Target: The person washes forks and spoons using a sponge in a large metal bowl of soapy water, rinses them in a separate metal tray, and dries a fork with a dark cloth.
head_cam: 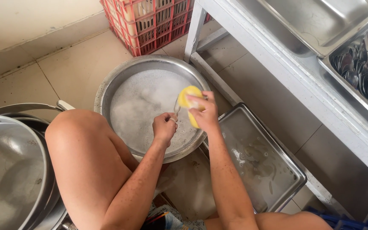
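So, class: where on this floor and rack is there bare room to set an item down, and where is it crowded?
Bare tile lies between the round basin, the red crate and the wall. The upper rack tray is bare. Crowded: the spoon tray, and the floor tray against the basin.

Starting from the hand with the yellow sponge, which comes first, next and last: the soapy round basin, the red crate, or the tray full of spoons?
From the right hand:
1. Soapy round basin, directly beneath.
2. Red crate, up by the wall.
3. Tray of spoons, far right on the rack.

one round basin point(107, 91), one yellow sponge point(189, 96), one red crate point(150, 23), three steel trays point(286, 187)
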